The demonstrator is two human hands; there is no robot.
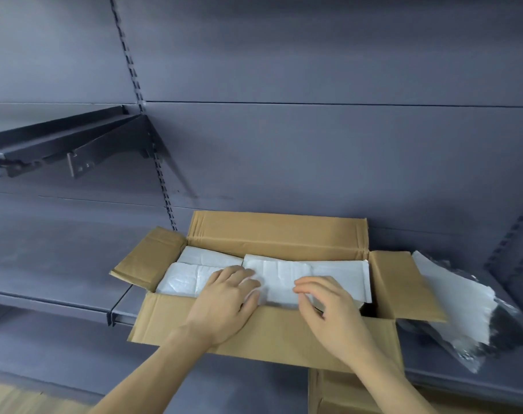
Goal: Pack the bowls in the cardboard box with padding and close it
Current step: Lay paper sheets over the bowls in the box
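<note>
While both flaps stand open, hands press padding inside box.

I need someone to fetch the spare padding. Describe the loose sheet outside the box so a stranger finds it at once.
Start at the open cardboard box on the grey shelf. Look past its right-hand flap: the spare sheet lies there on the shelf, partly on crinkled clear plastic. Unlike the white pads under both hands, it lies outside the box.

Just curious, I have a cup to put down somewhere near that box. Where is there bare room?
Bare shelf lies left of the cardboard box, up to its left flap. Right of the box is crowded with plastic-wrapped sheets. Inside, white padding and both hands fill it.
</note>
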